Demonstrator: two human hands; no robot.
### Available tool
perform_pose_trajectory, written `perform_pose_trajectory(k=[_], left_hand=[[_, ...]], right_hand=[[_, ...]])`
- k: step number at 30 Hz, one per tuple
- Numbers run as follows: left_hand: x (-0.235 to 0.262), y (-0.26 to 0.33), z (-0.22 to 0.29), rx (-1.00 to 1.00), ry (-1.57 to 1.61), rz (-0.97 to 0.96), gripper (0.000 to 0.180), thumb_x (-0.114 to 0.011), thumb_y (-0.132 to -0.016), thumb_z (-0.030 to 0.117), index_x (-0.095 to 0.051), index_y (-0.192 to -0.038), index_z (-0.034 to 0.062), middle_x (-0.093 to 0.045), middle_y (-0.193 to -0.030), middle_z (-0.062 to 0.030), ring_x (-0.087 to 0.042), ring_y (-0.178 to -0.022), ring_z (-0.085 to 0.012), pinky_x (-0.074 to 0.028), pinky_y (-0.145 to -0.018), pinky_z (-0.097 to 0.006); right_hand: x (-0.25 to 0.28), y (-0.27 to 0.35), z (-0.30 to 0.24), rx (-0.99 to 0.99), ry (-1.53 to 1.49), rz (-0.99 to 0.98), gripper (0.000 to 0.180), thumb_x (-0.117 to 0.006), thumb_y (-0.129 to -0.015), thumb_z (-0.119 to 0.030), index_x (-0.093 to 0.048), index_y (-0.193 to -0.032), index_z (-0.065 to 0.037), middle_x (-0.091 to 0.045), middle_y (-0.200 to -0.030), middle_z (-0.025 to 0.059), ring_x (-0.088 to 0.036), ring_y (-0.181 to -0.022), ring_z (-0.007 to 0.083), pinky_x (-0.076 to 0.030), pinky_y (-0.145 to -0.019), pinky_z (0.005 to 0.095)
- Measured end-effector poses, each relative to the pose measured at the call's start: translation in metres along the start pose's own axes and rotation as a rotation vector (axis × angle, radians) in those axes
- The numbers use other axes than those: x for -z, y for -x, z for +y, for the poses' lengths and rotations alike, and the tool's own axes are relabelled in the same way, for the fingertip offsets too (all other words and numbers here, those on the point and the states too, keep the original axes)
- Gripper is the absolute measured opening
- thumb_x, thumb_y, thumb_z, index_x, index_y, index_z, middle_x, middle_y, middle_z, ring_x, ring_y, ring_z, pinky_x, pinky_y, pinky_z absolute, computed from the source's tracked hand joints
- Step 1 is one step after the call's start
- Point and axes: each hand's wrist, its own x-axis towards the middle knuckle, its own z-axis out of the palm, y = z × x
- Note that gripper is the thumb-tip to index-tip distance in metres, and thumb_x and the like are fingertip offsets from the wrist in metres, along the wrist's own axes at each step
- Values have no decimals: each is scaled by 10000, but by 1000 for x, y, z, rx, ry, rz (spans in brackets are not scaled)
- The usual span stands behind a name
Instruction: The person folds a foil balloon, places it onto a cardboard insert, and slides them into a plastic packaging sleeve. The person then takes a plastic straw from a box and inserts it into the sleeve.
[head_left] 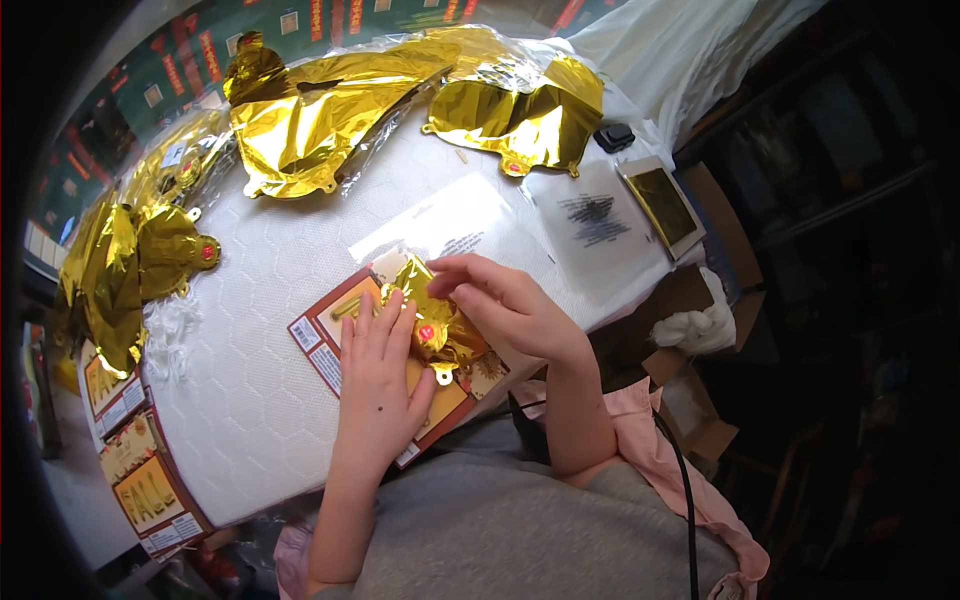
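My left hand lies flat, fingers stretched out, on a printed cardboard sleeve and the left edge of a folded gold foil balloon. The foil is crumpled, with a red round spot and a small white-holed tab near its lower end. My right hand arches over the balloon's upper right side, fingers loosely bent and apart, their tips touching or just above the foil. I see nothing held in it. Part of the sleeve is hidden beneath the balloon and my left hand.
Flat gold foil balloons line the table's far and left sides. Clear plastic bags, a framed gold panel and a small black object lie right. White string and printed packages sit left. Open cardboard boxes stand right.
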Motion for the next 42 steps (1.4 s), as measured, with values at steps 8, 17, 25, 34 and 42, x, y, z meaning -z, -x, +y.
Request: perform_pose_trajectory(k=[8, 17, 25, 34, 42], left_hand=[[2, -1, 0, 13, 51, 31, 546, -700, -841, 68, -507, -1350, 31, -481, -1552, -183, -285, -1556, -444, -171, -1268, -622], [0, 0, -2, 10, 88, 60, 757, -725, -825, 68, -407, -1510, 9, -449, -1559, -211, -309, -1537, -455, -187, -1276, -579], [0, 7, 1, -2, 207, 234, 874, -755, -816, 60, -330, -1577, -7, -361, -1614, -257, -304, -1544, -442, -184, -1272, -573], [-7, 71, 22, 38, -332, -41, 1115, -791, -875, 353, -102, -1635, -83, -89, -1687, -373, -128, -1584, -507, -149, -1249, -637], [-7, 85, 29, 28, -364, -121, 923, -709, -941, 253, -185, -1631, -66, -116, -1689, -362, -144, -1579, -510, -166, -1267, -590]], right_hand=[[-21, -11, 31, 422, 872, 182, 495, -582, -1016, -90, -516, -1504, -43, -486, -1589, 159, -384, -1524, 366, -287, -1251, 516], [-31, -8, 40, 415, 932, 233, 541, -589, -1022, -159, -475, -1538, -43, -441, -1628, 147, -391, -1524, 346, -316, -1239, 496], [-33, -9, 39, 415, 990, 249, 513, -567, -1038, -176, -489, -1529, -49, -463, -1615, 136, -417, -1510, 325, -324, -1235, 495], [-32, -8, 42, 421, 989, 270, 504, -549, -1046, -183, -486, -1528, -50, -468, -1610, 132, -412, -1513, 317, -315, -1241, 490], [-33, -10, 48, 429, 1010, 272, 502, -530, -1062, -210, -473, -1539, -62, -455, -1619, 126, -402, -1518, 307, -308, -1246, 488]])
